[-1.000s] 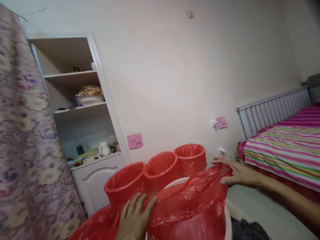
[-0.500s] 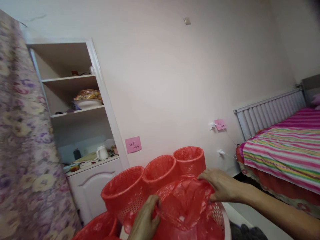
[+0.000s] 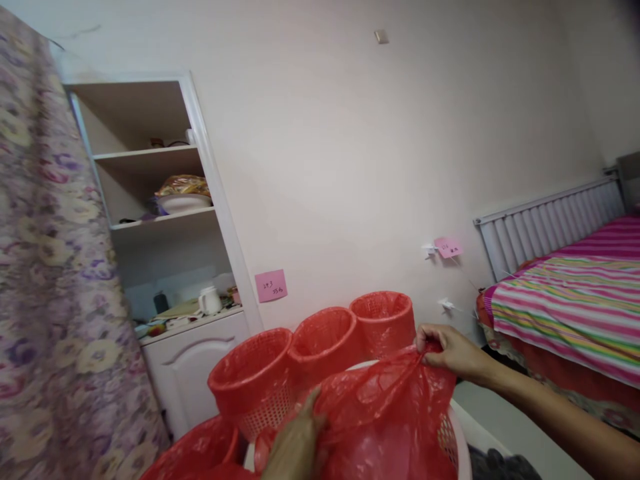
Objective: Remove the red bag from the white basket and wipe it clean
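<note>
Room: pale wall (image 3: 350, 167) across the frame; floral curtain (image 3: 45, 300) at left edge; white shelf unit (image 3: 165, 220) beside it; striped bed (image 3: 570, 300) at right.
Wall notes: pink sticky note (image 3: 271, 285) near centre; a second pink note (image 3: 448, 247) right of centre.
Baskets: three red-lined baskets (image 3: 325, 337) in a row, lower centre.
Bag: red plastic bag (image 3: 385, 413) draped over the nearest basket (image 3: 453, 440), bottom centre.
Left hand (image 3: 295, 447): bottom centre, fingers closed on the bag's near edge.
Right hand (image 3: 447, 350): lower right, pinching the bag's far edge.
Hands: apart.

Head-worn camera looks forward and down, close over the hands.
</note>
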Available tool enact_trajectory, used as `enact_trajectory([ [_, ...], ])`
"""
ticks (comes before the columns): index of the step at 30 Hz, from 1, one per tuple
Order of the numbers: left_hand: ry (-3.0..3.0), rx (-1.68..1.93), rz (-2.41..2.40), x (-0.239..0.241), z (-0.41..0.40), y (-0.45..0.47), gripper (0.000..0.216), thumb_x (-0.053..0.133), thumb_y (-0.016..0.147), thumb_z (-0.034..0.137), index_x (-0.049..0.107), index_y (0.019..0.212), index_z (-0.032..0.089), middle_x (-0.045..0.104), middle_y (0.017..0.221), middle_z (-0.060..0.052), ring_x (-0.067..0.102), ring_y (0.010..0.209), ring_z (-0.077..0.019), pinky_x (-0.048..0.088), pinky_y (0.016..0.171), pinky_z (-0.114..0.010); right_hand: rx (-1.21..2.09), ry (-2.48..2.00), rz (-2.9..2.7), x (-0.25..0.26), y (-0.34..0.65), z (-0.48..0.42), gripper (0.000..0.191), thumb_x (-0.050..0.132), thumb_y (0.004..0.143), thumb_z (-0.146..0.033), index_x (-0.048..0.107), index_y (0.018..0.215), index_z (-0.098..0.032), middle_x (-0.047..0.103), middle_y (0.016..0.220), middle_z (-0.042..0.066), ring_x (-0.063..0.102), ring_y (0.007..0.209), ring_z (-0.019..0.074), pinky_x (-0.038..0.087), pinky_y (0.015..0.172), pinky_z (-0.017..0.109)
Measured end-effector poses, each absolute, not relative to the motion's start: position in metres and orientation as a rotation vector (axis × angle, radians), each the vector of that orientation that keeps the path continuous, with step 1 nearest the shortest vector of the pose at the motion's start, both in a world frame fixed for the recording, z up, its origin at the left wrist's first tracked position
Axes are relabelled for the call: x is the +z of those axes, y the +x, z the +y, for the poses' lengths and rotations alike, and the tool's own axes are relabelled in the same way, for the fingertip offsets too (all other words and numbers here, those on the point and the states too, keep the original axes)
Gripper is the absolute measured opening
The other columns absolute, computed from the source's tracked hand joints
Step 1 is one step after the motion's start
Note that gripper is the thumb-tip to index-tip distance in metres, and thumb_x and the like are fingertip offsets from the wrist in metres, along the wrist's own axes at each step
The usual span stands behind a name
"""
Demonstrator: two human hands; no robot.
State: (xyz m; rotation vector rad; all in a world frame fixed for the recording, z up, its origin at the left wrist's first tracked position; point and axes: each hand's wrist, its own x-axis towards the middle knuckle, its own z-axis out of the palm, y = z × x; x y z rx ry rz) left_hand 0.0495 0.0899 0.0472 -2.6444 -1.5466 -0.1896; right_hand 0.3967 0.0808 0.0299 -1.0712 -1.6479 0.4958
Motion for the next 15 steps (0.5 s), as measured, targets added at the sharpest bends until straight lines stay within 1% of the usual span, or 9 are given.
enact_trajectory([
  [2,-2.652,-0.169,-1.439,0.044,0.093,0.055,0.031,0.060,0.072,0.020,0.075,0.099,0.021,0.051,0.148,-0.013,0.058,0.120,-0.0342,0.044,0.102,-0.048,0.500,-1.075,-1.644,0.032,0.397,0.078,0.012,0.059,0.064,-0.019,0.053,0.074,-0.018,0.060,0.074,0.000,0.053,0.072,0.0169,0.039,0.064,0.027],
  [4,-2.611,-0.139,-1.358,0.038,0.097,0.064,0.025,0.063,0.068,0.021,0.076,0.089,0.019,0.031,0.160,-0.012,0.045,0.132,-0.0431,0.035,0.106,-0.058,0.496,-1.083,-1.638,0.033,0.397,0.076,0.012,0.061,0.065,-0.020,0.052,0.073,-0.018,0.058,0.072,0.000,0.052,0.071,0.0165,0.038,0.064,0.027],
  [5,-2.604,-0.141,-1.352,0.034,0.100,0.069,0.026,0.065,0.066,0.021,0.076,0.089,0.018,0.028,0.161,-0.014,0.038,0.137,-0.0463,0.030,0.108,-0.061,0.493,-1.086,-1.636,0.034,0.396,0.075,0.011,0.061,0.066,-0.021,0.052,0.073,-0.018,0.058,0.072,0.000,0.051,0.071,0.0164,0.038,0.063,0.027],
  [7,-2.627,-0.209,-1.363,0.029,0.106,0.079,0.035,0.067,0.066,0.020,0.075,0.100,0.014,0.041,0.153,-0.020,0.034,0.138,-0.0481,0.024,0.111,-0.063,0.480,-1.097,-1.638,0.035,0.396,0.072,0.011,0.060,0.067,-0.021,0.052,0.073,-0.018,0.057,0.072,-0.001,0.051,0.071,0.0164,0.037,0.063,0.026],
  [9,-2.647,-0.321,-1.361,0.027,0.111,0.084,0.042,0.064,0.068,0.018,0.071,0.108,0.009,0.059,0.135,-0.023,0.042,0.132,-0.0464,0.026,0.109,-0.061,0.458,-1.119,-1.642,0.036,0.398,0.069,0.010,0.060,0.067,-0.021,0.052,0.073,-0.019,0.056,0.071,-0.001,0.050,0.070,0.0161,0.037,0.062,0.026],
  [10,-2.642,-0.386,-1.355,0.029,0.114,0.084,0.039,0.059,0.072,0.016,0.070,0.108,0.007,0.064,0.125,-0.023,0.049,0.124,-0.0432,0.031,0.106,-0.058,0.443,-1.134,-1.648,0.036,0.399,0.067,0.009,0.059,0.068,-0.020,0.052,0.073,-0.019,0.056,0.071,-0.001,0.050,0.070,0.0161,0.036,0.062,0.026],
  [12,-2.629,-0.513,-1.348,0.036,0.116,0.082,0.029,0.043,0.082,0.013,0.067,0.097,0.008,0.067,0.107,-0.020,0.058,0.105,-0.0346,0.039,0.094,-0.049,0.413,-1.165,-1.668,0.036,0.401,0.063,0.013,0.059,0.066,-0.016,0.057,0.079,-0.018,0.057,0.074,-0.001,0.051,0.072,0.0165,0.037,0.065,0.027],
  [14,-2.630,-0.664,-1.352,0.046,0.116,0.077,0.028,0.032,0.088,0.015,0.060,0.084,0.015,0.064,0.093,-0.015,0.058,0.086,-0.0272,0.041,0.080,-0.042,0.394,-1.192,-1.701,0.035,0.402,0.059,0.035,0.066,0.061,-0.014,0.064,0.097,-0.018,0.061,0.083,0.000,0.054,0.079,0.0187,0.039,0.072,0.028],
  [15,-2.633,-0.750,-1.357,0.051,0.116,0.075,0.025,0.031,0.089,0.017,0.054,0.080,0.018,0.061,0.088,-0.012,0.056,0.080,-0.0249,0.040,0.075,-0.039,0.397,-1.206,-1.733,0.034,0.401,0.057,0.047,0.072,0.057,-0.014,0.065,0.104,-0.019,0.063,0.089,0.001,0.055,0.083,0.0205,0.040,0.075,0.029],
])
